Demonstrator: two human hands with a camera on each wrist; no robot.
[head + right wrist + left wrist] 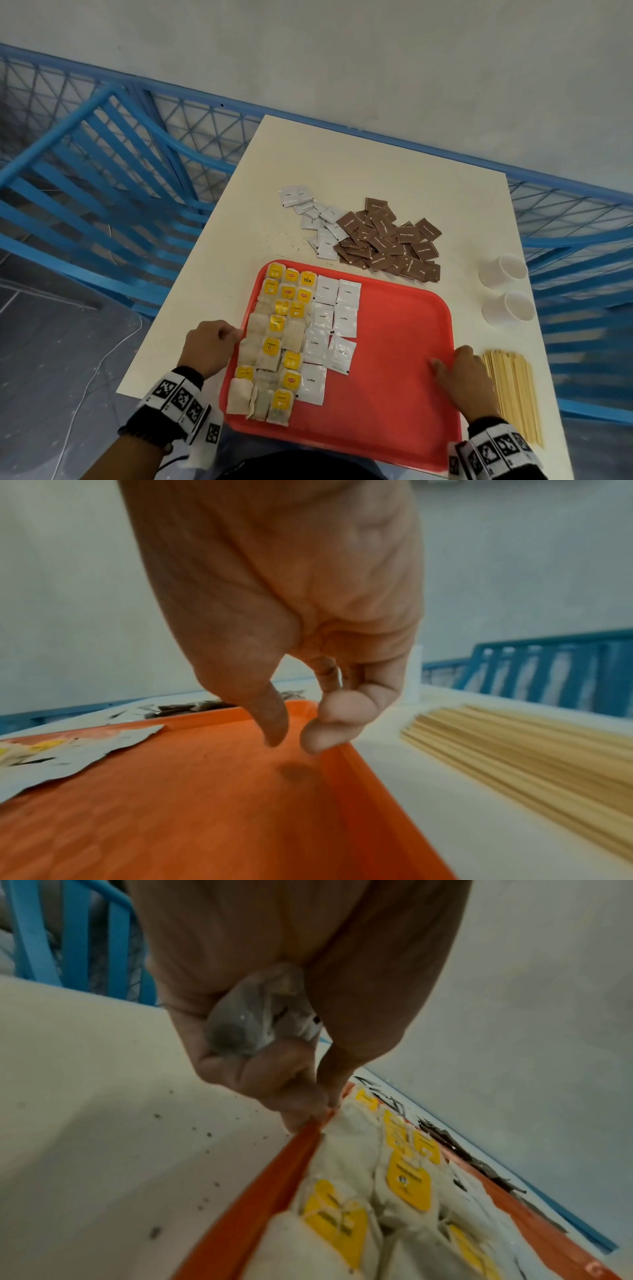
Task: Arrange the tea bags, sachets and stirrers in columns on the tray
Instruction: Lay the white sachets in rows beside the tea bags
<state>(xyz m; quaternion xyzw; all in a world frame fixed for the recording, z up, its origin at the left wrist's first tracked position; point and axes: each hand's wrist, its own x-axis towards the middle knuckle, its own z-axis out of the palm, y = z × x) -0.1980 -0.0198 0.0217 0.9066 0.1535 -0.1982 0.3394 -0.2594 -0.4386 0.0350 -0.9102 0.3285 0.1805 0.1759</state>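
Observation:
A red tray (394, 359) lies at the table's near edge. Tea bags (274, 342) with yellow tags fill its left columns, and white coffee sachets (325, 318) form two columns beside them. My left hand (236, 334) is at the tray's left rim (274, 1183). Its curled fingers hold a crumpled white sachet (246, 1020) in the palm, and its fingertips (308, 1118) touch the rim. My right hand (442, 365) is over the right rim, with thumb and finger (315, 739) loosely bent and holding nothing. Wooden stirrers (513, 394) lie right of the tray.
Beyond the tray, loose white sachets (315, 219) and a heap of brown sugar sachets (390, 240) lie on the white table (342, 164). Two white paper cups (501, 274) lie at the right edge. Blue railings (102, 171) surround the table.

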